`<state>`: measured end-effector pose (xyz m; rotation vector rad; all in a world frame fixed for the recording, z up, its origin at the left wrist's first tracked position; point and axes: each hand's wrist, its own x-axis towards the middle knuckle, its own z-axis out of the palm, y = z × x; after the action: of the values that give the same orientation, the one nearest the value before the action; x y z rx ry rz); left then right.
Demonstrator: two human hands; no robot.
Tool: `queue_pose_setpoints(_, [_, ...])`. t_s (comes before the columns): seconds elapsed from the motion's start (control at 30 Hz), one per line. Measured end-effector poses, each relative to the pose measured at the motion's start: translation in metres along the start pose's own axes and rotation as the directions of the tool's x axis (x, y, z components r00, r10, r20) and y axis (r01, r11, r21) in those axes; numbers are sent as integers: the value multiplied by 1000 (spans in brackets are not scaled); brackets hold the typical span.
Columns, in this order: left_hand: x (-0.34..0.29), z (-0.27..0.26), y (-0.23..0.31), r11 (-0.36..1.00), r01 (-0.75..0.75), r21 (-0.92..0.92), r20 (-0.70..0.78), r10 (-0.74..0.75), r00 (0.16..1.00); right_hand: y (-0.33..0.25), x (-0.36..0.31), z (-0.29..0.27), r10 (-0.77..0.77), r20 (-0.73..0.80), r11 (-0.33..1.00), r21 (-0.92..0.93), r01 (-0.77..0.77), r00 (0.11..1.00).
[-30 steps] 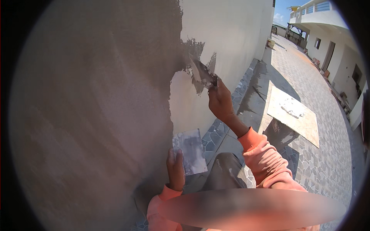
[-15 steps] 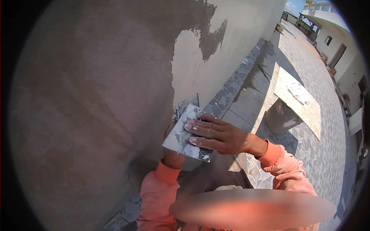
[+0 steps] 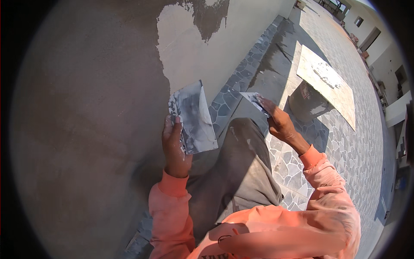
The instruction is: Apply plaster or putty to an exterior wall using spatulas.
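Note:
My left hand (image 3: 174, 149) is closed on the left edge of a flat rectangular putty blade (image 3: 197, 123), held upright with its broad face toward me. Grey-white putty smears this face and clings thickly along the gripped edge. Off to the right, my right hand (image 3: 281, 124) grips a second putty blade (image 3: 253, 100), tilted and seen nearly edge-on, its tip pointing left. A gap separates the two blades. Beside my left hand rises the wall (image 3: 99, 86), coated dark grey with a pale uncovered patch (image 3: 181, 47).
At the right, a pale board (image 3: 343, 97) bearing a mound of white putty (image 3: 327, 75) rests on a dark bucket (image 3: 307, 103). My bent knee (image 3: 246, 134) stands between my hands. Stone-patterned paving (image 3: 366, 90) stretches back beside a building (image 3: 379, 56).
The blades, earlier together with my right fingers spread flat over one, have come apart. My right hand has moved right with its blade; the left blade now faces me. The view has shifted.

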<state>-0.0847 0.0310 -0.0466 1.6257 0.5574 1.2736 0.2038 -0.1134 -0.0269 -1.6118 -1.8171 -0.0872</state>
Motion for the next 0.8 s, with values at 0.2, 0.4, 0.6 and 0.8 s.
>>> queue_pose_setpoints(0.2, [-13,2,-11,944,-151,295,185,99,978,61,-46,-53,876,-40,231,909,-347,480])
queue_pose_setpoints(0.4, [-19,-3,-28,894,-280,349,247,201,948,151,-58,-172,546,-501,685,-195,-702,672])
queue_pose_setpoints(0.6, [-19,-4,-37,865,-311,393,292,204,934,254,-81,-238,448,-339,584,-590,-558,827])
queue_pose_setpoints(0.8, [-21,-3,-39,831,-332,447,324,196,926,302,-114,-228,462,-196,563,-689,-457,865])
